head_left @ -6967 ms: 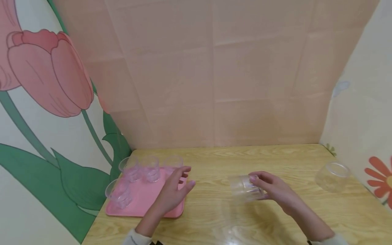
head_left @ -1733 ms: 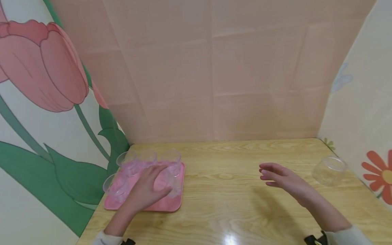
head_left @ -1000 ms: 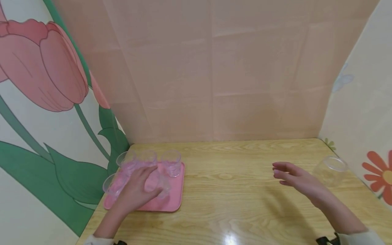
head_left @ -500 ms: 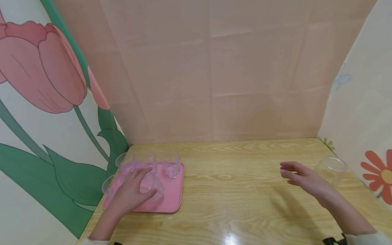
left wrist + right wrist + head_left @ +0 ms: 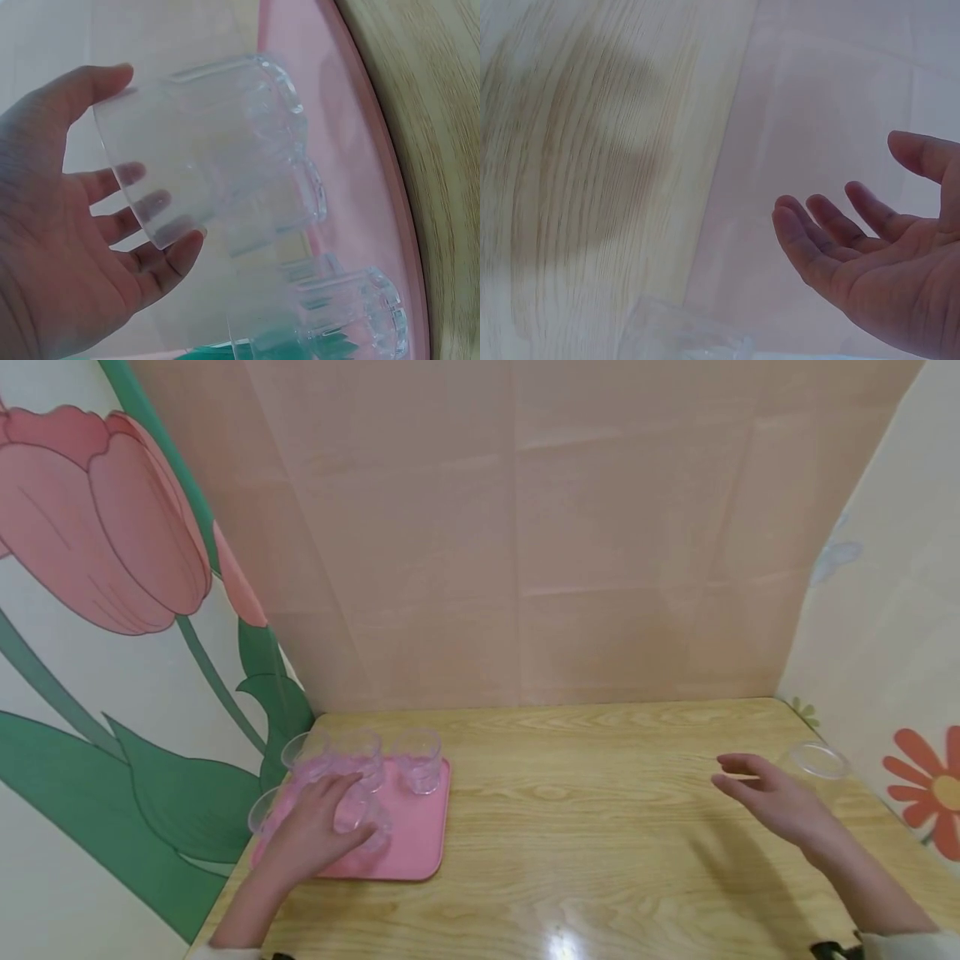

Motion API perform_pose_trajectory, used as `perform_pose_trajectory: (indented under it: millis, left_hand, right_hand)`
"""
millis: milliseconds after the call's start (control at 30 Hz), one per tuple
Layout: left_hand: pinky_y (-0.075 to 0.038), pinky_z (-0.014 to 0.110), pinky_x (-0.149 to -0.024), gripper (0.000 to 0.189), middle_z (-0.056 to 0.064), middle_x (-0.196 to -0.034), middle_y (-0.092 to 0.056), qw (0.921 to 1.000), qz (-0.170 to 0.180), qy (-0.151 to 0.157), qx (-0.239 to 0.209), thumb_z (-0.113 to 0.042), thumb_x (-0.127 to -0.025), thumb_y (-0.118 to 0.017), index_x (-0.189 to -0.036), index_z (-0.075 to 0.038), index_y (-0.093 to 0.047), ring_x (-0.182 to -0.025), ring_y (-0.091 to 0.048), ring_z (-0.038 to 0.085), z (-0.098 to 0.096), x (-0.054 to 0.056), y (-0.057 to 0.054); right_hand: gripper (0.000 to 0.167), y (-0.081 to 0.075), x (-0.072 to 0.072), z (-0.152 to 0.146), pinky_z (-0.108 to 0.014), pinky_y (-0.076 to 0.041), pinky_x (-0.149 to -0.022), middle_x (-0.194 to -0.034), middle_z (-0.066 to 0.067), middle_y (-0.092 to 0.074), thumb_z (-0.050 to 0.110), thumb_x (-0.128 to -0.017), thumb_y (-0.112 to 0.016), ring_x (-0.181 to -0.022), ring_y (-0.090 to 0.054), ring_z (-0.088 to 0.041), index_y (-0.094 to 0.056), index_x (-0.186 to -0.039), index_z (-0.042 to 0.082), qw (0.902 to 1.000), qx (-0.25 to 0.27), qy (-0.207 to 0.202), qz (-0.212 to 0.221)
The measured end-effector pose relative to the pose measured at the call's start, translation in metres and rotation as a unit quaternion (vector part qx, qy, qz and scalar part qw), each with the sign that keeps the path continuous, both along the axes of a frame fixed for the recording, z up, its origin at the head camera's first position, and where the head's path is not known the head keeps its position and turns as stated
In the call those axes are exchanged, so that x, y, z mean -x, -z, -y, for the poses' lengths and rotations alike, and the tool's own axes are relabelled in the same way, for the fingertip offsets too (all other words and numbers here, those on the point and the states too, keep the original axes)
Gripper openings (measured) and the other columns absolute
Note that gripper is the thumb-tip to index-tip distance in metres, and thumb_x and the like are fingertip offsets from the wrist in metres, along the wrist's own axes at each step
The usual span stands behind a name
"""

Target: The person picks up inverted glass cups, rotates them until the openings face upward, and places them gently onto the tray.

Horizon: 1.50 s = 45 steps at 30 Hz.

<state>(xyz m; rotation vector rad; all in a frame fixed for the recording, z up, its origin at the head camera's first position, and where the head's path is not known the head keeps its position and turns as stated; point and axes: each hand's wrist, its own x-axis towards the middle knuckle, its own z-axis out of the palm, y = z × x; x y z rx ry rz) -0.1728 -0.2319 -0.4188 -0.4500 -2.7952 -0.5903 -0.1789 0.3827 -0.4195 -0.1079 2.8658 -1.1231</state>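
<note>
My left hand (image 5: 311,839) grips a clear cup (image 5: 202,157) near its rim, thumb on one side and fingers round the other. That cup is above or on the pink tray (image 5: 416,852); whether its base touches cannot be told. Several similar clear cups stand on the tray, one of them a cup (image 5: 420,764) at the back right corner and another a cup (image 5: 352,315) beside the held one. My right hand (image 5: 783,806) hovers with bent, loose fingers and holds nothing. Just beyond it, partly hidden, is another clear cup (image 5: 820,762), seemingly upside down.
The wood-grain table (image 5: 562,827) ends at a pinkish sheet (image 5: 517,568) hung behind it. A tulip-painted wall (image 5: 150,543) closes the left side, and a flower-painted wall (image 5: 892,635) the right.
Seven seconds ago my right hand held a cup over mid-table; now it is free and has moved right, towards the lone cup. My left hand has shifted left over the tray with its cup.
</note>
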Motion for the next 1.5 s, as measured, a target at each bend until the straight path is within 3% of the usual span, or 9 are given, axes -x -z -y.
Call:
perform_pose_trajectory:
  millis: [167,367,500,767,1033,1500]
  left_hand:
    - [-0.044,0.061,-0.103,0.073,0.011,-0.14,-0.056,1.0,0.007,-0.007,0.001,-0.046,-0.082,-0.081,-0.142,-0.013,-0.055,-0.131,-0.05,0.037,0.001,-0.001,0.0]
    - [-0.044,0.062,-0.103,0.074,0.015,-0.139,-0.056,0.9996,0.021,-0.017,0.008,-0.044,-0.082,-0.081,-0.141,-0.009,-0.055,-0.13,-0.05,0.038,0.002,-0.001,0.001]
    - [-0.044,0.061,-0.103,0.074,0.015,-0.138,-0.056,0.9995,0.025,-0.019,0.012,-0.043,-0.081,-0.082,-0.14,-0.007,-0.056,-0.129,-0.051,0.038,0.003,0.0,0.002]
    - [-0.045,0.06,-0.102,0.073,0.016,-0.134,-0.058,0.9998,0.015,-0.007,0.013,-0.039,-0.079,-0.084,-0.138,-0.005,-0.057,-0.126,-0.053,0.038,0.005,0.001,0.005]
    - [-0.045,0.061,-0.103,0.075,0.018,-0.137,-0.056,0.999,0.039,-0.02,0.012,-0.041,-0.08,-0.084,-0.139,-0.005,-0.056,-0.129,-0.052,0.039,0.007,0.004,0.008]
    - [-0.041,0.063,-0.105,0.077,0.019,-0.143,-0.054,0.9968,0.071,-0.035,0.006,-0.043,-0.081,-0.081,-0.143,-0.006,-0.053,-0.133,-0.047,0.041,0.01,0.007,0.006]
  right_hand:
    - [0.067,0.0,0.001,-0.009,-0.061,-0.053,-0.083,-0.145,-0.04,-0.04,0.043,-0.107,-0.047,-0.124,-0.048,-0.059,-0.037,-0.147,-0.01,0.9996,-0.017,0.011,-0.02]
    - [0.059,0.0,0.003,-0.018,-0.068,-0.049,-0.082,-0.139,-0.041,-0.045,0.034,-0.106,-0.053,-0.117,-0.052,-0.061,-0.044,-0.14,-0.013,0.9922,-0.077,0.021,-0.095]
    - [0.058,-0.001,0.004,-0.023,-0.07,-0.047,-0.081,-0.137,-0.042,-0.046,0.033,-0.105,-0.055,-0.114,-0.051,-0.063,-0.045,-0.138,-0.014,0.987,-0.104,0.03,-0.119]
    - [0.059,-0.002,0.006,-0.032,-0.07,-0.044,-0.078,-0.131,-0.046,-0.044,0.033,-0.103,-0.057,-0.107,-0.049,-0.064,-0.046,-0.137,-0.014,0.979,-0.146,0.051,-0.132]
    - [0.057,0.002,0.009,-0.043,-0.075,-0.036,-0.087,-0.126,-0.048,-0.04,0.03,-0.102,-0.059,-0.112,-0.04,-0.064,-0.045,-0.134,-0.014,0.9692,-0.176,0.082,-0.152]
    - [0.058,0.001,0.015,-0.065,-0.076,-0.037,-0.085,-0.123,-0.049,-0.038,0.029,-0.098,-0.061,-0.107,-0.041,-0.067,-0.043,-0.132,-0.015,0.955,-0.229,0.129,-0.137]
